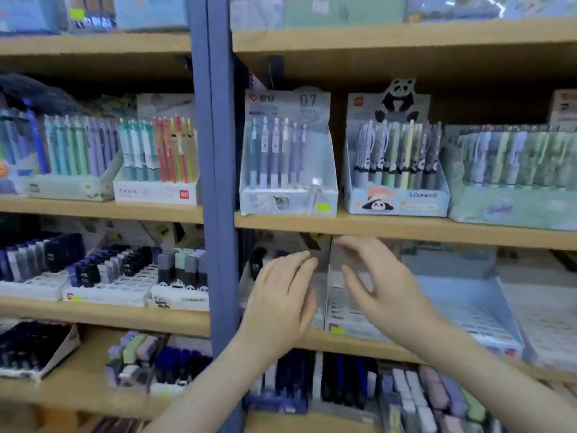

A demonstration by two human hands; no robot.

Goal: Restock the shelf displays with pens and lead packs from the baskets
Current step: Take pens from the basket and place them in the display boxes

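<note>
shelf bay: lower-middle shelf (359,342), just right of the blue upright (215,182); motion blur softens the near detail.
left hand (281,295): raised in front of the bay, fingers straight and close together, palm turned toward the other hand; nothing in it.
right hand (384,289): just beside the left, fingers spread and relaxed, thumb out; carries nothing.
hands together: near each other but apart, a gap between them; cannot tell whether either touches the tray behind.
white slotted tray (346,310): behind the hands, rows look unfilled.
pale blue tray (474,307): to the right on the same shelf, also looks bare.
lead packs (109,267): dark and pastel cases stand in white trays left of the upright, same level.
pens (274,151): upright in the 0.7 mm box one shelf up; more in the panda box (396,164) beside it.
baskets: not in view, so the stock to be loaded is out of sight.
handling, lead packs: judged light, hard and smooth, likely slippery; pinch across the narrow sides and seat one per slot.
handling, pens: light and stiff; grip mid-barrel, as a bunch may fan out.
handling, trays: thin and light, likely to slide when pushed; steady by the front lip.
</note>
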